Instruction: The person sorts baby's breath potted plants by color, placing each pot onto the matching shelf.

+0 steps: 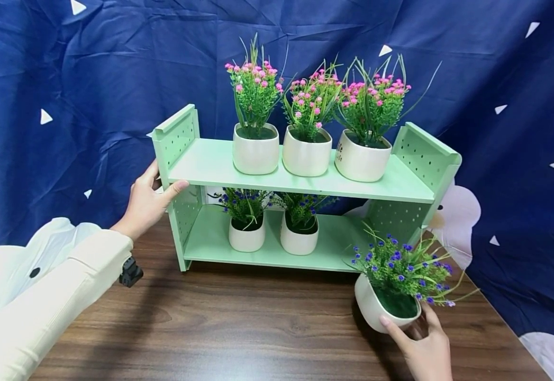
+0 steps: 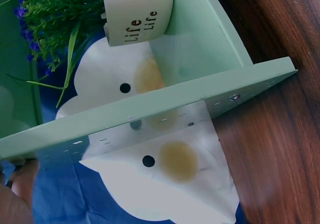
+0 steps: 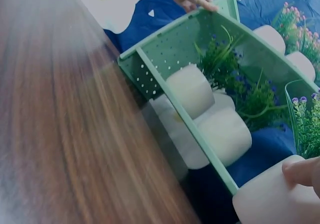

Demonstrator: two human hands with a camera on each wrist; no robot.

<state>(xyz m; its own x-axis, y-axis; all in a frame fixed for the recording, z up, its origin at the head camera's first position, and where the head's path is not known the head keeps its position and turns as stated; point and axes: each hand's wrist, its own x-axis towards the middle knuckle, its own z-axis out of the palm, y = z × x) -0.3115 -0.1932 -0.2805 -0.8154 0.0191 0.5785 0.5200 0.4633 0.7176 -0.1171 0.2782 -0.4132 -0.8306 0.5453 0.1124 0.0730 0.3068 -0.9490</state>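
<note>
A green two-tier shelf (image 1: 377, 190) stands on the wooden table. My left hand (image 1: 145, 203) grips its left side panel, thumb on the front edge and fingers round the outside. At the front right, my right hand (image 1: 421, 344) holds a potted plant with blue flowers (image 1: 381, 307) by its white pot, which tilts in front of the lower tier. In the right wrist view this pot (image 3: 275, 194) shows with a thumb on it. Two more blue-flowered potted plants, one left (image 1: 246, 235) and one beside it (image 1: 300, 238), stand on the lower tier.
Three pink-flowered potted plants stand on the upper tier: left (image 1: 256, 153), middle (image 1: 307, 156) and right (image 1: 363, 159). A dark blue patterned cloth (image 1: 115, 63) hangs behind the shelf. The wooden table (image 1: 238, 323) extends in front, its right edge running diagonally.
</note>
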